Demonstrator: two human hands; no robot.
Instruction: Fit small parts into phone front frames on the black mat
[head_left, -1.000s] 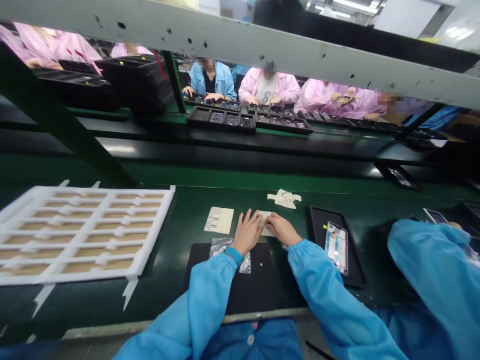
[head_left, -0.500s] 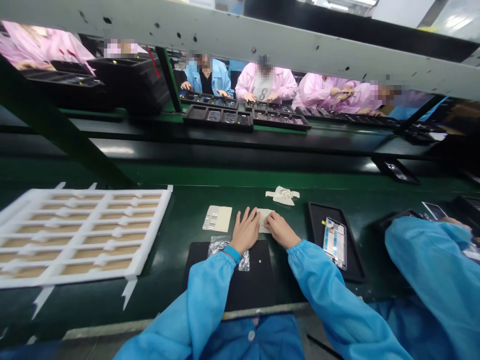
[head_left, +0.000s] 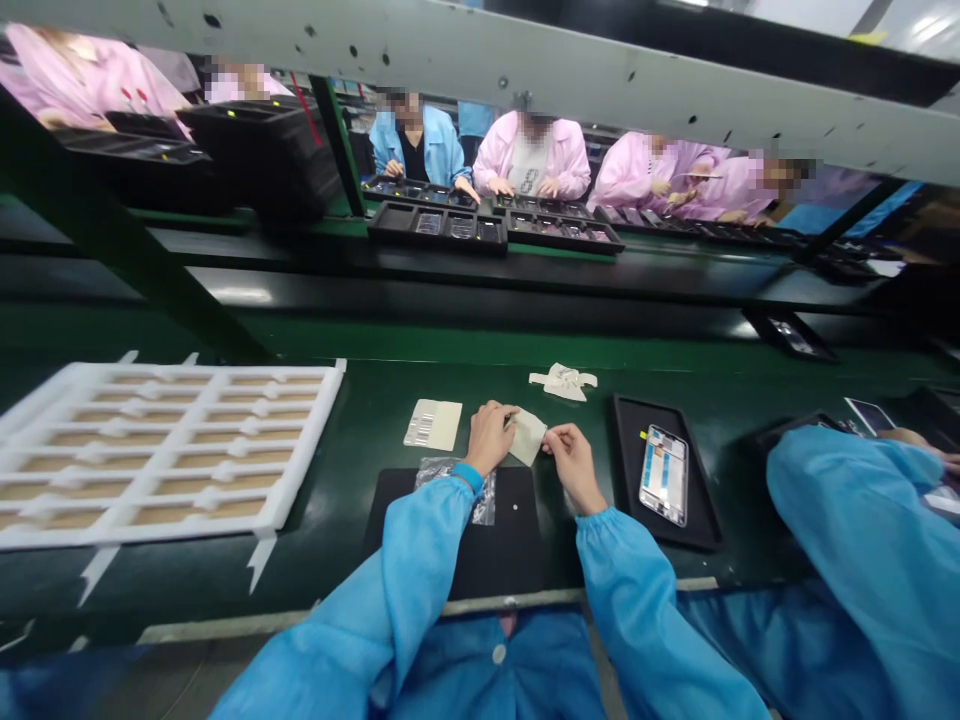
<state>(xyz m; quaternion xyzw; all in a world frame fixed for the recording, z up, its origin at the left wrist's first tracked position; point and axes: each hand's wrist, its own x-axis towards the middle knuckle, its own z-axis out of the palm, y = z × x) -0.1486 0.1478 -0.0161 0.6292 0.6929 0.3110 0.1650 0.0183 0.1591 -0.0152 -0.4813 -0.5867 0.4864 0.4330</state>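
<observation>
Cream sheet (head_left: 528, 438) btwn the two hands, just above far edge of black mat (head_left: 495, 565) as seen; can't tell if its lower edge touches the bench (head_left: 337, 540). L hand (head_left: 490, 438): fingers curled, gripping sheet at its L edge. R hand (head_left: 573, 462): thumb + fingertips pinched on R corner. Sheet sits at a slant.

L of L hand, just beside: 2nd cream sheet (head_left: 445, 425) w/ row of silvery strips on its L half, flat on bench. Beyond the hands: crumpled cream paper (head_left: 564, 382). Clear plastic bag (head_left: 485, 508) on mat, partly hidden under L wrist.

R side: black tray (head_left: 626, 430) w/ phone frame (head_left: 664, 475) lying in it, blue strips on frame, small yellow tab nr its top. Far L: white rack (head_left: 309, 440), two columns of tan slots. Co-worker's blue sleeve (head_left: 847, 510) at far R.
</observation>
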